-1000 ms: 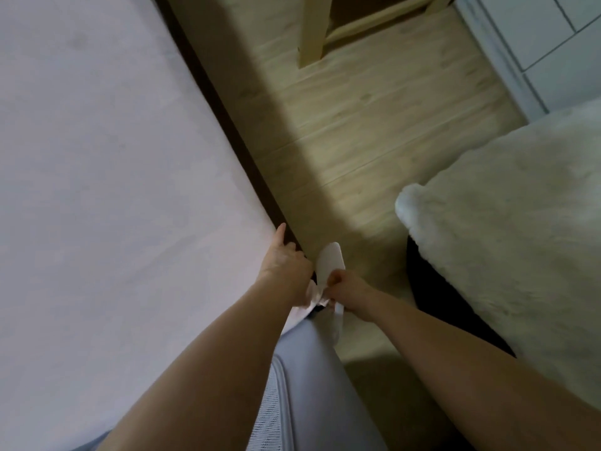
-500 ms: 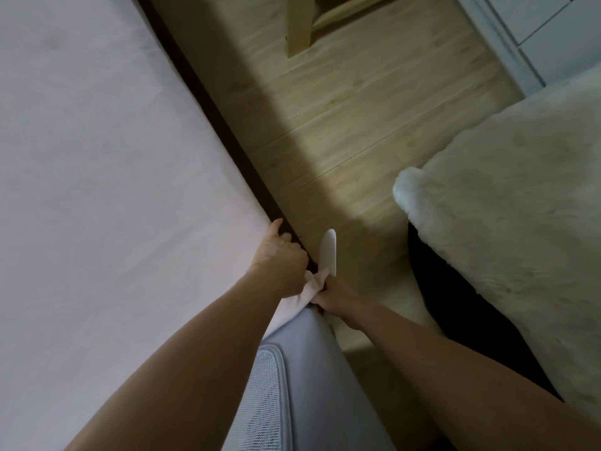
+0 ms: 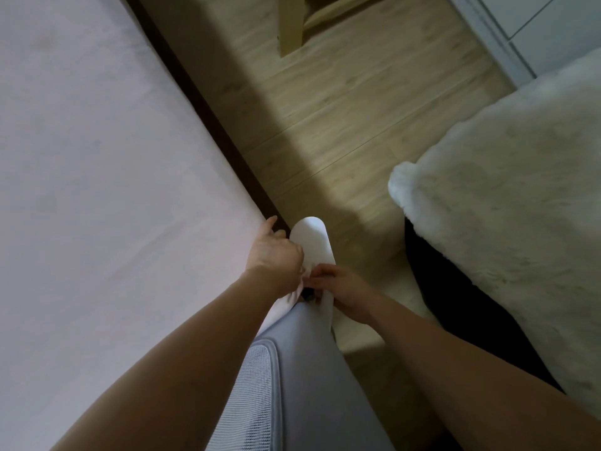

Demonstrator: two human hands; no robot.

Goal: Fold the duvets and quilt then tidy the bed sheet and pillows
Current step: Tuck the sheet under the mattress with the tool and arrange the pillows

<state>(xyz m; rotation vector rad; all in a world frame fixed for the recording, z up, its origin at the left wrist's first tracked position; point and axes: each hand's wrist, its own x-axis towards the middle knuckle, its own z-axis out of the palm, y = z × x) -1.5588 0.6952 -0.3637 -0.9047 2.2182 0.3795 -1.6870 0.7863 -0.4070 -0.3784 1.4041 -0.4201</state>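
Observation:
A pale pink bed sheet (image 3: 97, 190) is stretched flat over the mattress and fills the left of the view. At the bed's right edge my left hand (image 3: 274, 253) grips the sheet's hem, thumb lying along the edge. My right hand (image 3: 341, 292) pinches the same hem just to the right, over the gap beside the bed. A bunched corner of sheet hangs between the two hands. No pillows or duvets are in view.
A dark bed frame edge (image 3: 208, 102) runs diagonally along the mattress. My white slipper (image 3: 312, 237) stands on the wooden floor (image 3: 341, 109). A fluffy white rug (image 3: 507, 222) lies at the right, a wooden leg (image 3: 291, 24) at the top, a white cabinet (image 3: 546, 30) at the top right.
The view shifted slightly. Both hands stayed on the sheet's hem at the bed's edge; the right hand moved a little right and lower, and more of the slipper shows.

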